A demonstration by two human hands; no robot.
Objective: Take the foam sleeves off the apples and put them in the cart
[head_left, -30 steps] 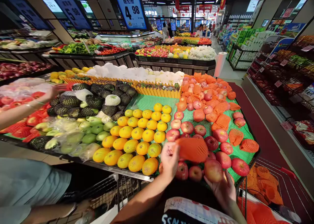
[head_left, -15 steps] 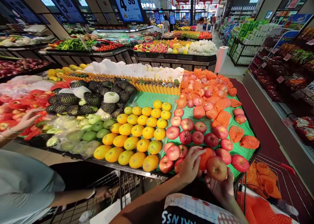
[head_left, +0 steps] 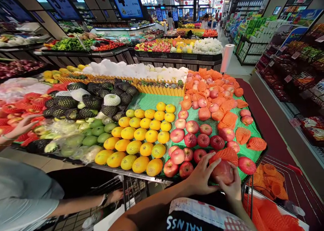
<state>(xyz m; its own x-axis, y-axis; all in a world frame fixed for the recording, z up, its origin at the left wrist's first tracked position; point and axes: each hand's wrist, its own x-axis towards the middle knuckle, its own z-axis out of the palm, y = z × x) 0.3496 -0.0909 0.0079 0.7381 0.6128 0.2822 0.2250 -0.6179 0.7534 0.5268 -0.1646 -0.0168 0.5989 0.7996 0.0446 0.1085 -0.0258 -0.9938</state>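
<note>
At the near edge of the fruit stand both my hands are closed round one red apple [head_left: 222,172]. An orange foam net sleeve [head_left: 225,155] sits over the apple's top. My left hand [head_left: 201,175] grips the apple's left side and my right hand [head_left: 231,189] cups it from below. Bare red apples [head_left: 192,140] lie in rows on the green mat [head_left: 152,103] just beyond my hands. Further back, more apples in orange nets [head_left: 215,89] are piled up.
Oranges [head_left: 141,140] fill the section left of the apples, with green fruit [head_left: 93,133] and dark netted fruit [head_left: 83,103] beyond. Another person's hand [head_left: 21,126] rests on the left display. A red cart [head_left: 275,190] with orange nets stands at the right.
My left hand came down from holding the orange net in the air. The net now sits over the apple, and both hands have closed round it.
</note>
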